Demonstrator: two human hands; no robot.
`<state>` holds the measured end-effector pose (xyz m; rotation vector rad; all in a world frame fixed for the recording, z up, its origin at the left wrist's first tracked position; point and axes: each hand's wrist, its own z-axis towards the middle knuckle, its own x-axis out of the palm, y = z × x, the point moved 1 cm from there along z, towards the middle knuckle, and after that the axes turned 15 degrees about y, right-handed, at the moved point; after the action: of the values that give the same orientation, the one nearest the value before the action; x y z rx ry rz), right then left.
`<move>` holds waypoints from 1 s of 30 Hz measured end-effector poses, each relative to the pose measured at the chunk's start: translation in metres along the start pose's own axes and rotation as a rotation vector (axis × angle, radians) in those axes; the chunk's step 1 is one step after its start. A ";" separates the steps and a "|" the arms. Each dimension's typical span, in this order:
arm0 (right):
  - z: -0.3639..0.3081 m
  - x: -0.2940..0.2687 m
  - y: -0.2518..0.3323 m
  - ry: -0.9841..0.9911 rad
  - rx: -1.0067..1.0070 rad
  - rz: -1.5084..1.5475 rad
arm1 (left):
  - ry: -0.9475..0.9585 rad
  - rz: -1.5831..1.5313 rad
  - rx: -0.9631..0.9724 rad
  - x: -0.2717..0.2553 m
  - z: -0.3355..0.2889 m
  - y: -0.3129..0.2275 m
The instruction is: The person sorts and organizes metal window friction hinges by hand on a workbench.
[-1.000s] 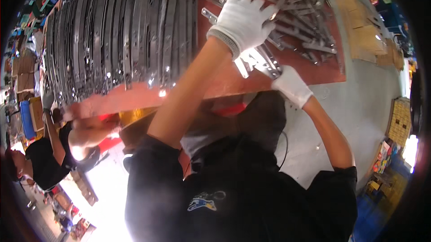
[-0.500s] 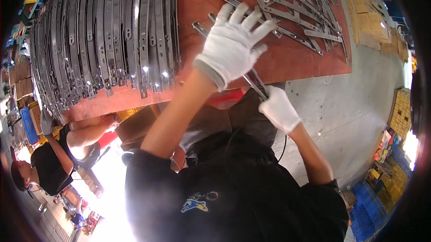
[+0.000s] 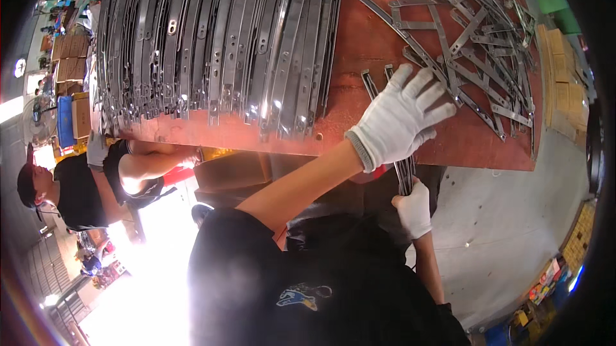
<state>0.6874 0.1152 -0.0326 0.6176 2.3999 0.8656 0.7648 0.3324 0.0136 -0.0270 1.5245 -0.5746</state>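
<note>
Both of my hands wear white gloves. My left hand (image 3: 405, 117), its fingers spread, lies over the middle of some narrow metal slide rails (image 3: 405, 176) near the table's front edge. Below it, my right hand (image 3: 414, 210) is closed around the near ends of these rails, just off the edge. Their far ends poke out beyond the left hand; it hides the middle, so how many there are I cannot tell. A loose pile of crossed metal rails (image 3: 471, 28) lies past my left fingertips.
Many metal rails (image 3: 221, 44) stand side by side in a dense row on the left of the red table (image 3: 362, 28). A co-worker (image 3: 83, 185) in dark clothes is at the table's left side. Cardboard boxes (image 3: 564, 83) are stacked beyond its right edge.
The whole view has shifted, the table sitting further right and lower. My right hand has come in closer beneath my left, and the rails point more straight away from me. My left hand stays spread.
</note>
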 end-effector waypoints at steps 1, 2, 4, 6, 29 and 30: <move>0.004 -0.002 0.007 -0.005 -0.010 -0.008 | -0.013 0.009 0.002 -0.003 0.002 -0.002; 0.011 -0.002 0.018 0.077 0.012 0.140 | -0.030 0.020 0.008 -0.007 0.005 -0.004; 0.007 0.005 0.016 0.098 -0.008 0.220 | -0.013 0.016 0.026 -0.008 0.004 -0.001; 0.019 0.016 0.013 0.101 -0.057 0.287 | -0.044 0.041 0.051 0.000 -0.009 0.000; 0.140 -0.093 0.170 -0.481 -0.134 -0.952 | -0.130 0.405 -0.768 -0.149 -0.126 0.081; 0.137 -0.095 0.174 -0.468 -0.128 -0.907 | -0.168 0.389 -0.686 -0.148 -0.121 0.074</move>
<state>0.8836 0.2439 0.0237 -0.3035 1.8560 0.3985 0.6848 0.4913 0.1152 -0.2907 1.4483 0.2691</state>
